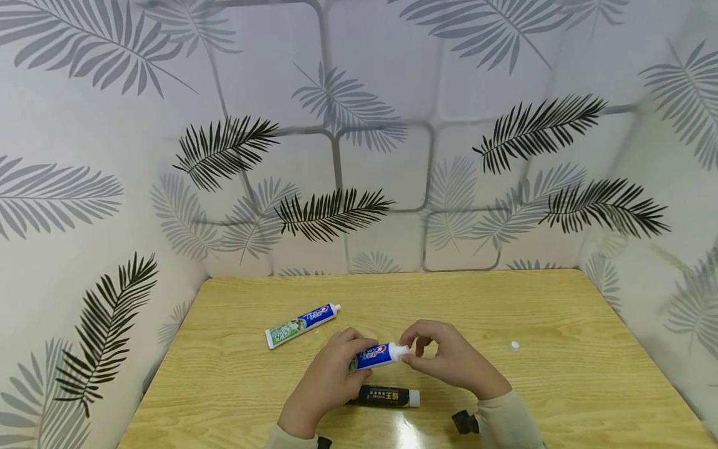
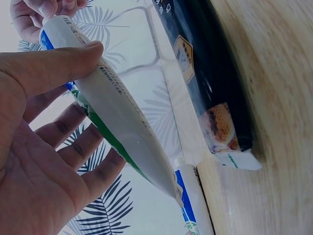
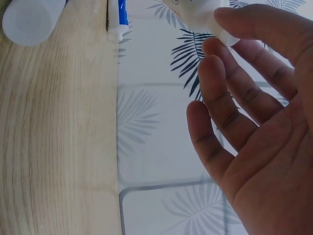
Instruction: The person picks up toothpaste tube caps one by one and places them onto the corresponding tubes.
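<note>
Above the wooden table [image 1: 561, 386], my left hand [image 1: 349, 360] grips a blue-and-white toothpaste tube [image 1: 374, 356] round its body, thumb on top and fingers beneath. In the left wrist view the same tube [image 2: 122, 117] slants across my palm. My right hand [image 1: 413, 350] pinches the tube's white cap end [image 1: 401, 351] between thumb and fingertips; the right wrist view shows that nozzle [image 3: 210, 19] at my fingertips [image 3: 230, 22]. A black toothpaste tube [image 1: 387, 396] with a white cap lies on the table just below both hands.
A green-and-blue toothpaste tube [image 1: 303, 324] lies to the back left of my hands. A small loose white cap [image 1: 514, 345] sits on the table to the right. Leaf-patterned walls [image 1: 359, 156] close in the table on three sides.
</note>
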Demonstrator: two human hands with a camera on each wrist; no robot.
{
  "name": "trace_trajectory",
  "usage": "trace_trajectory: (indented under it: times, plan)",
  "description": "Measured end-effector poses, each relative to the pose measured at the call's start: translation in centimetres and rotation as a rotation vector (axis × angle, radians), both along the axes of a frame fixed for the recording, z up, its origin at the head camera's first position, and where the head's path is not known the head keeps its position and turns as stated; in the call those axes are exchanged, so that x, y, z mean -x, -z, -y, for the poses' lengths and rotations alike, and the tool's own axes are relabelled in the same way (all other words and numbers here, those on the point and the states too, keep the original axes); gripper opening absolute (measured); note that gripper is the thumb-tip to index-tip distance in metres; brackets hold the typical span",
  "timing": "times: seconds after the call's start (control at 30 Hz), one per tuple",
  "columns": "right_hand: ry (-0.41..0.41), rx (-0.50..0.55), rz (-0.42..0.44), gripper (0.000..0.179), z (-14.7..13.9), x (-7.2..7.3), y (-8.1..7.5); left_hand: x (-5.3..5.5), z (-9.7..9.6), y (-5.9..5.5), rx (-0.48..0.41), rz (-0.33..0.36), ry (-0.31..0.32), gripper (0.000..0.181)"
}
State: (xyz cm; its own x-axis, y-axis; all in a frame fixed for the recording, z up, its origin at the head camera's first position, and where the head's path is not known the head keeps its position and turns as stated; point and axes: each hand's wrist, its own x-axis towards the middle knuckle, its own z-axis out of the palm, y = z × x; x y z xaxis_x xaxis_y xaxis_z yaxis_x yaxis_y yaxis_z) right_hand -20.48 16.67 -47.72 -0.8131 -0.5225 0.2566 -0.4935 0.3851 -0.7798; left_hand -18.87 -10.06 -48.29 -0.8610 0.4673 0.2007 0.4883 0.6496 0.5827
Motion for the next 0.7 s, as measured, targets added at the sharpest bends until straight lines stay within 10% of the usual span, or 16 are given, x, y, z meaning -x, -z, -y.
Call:
trace_trajectory:
  times: [0.7]
  plan:
    - [0.024,-0.018,-0.002,0.014,0.13,-0.08,-0.1,0.01,0.04,0.14,-0.009,-0.018,0.006,0.042]
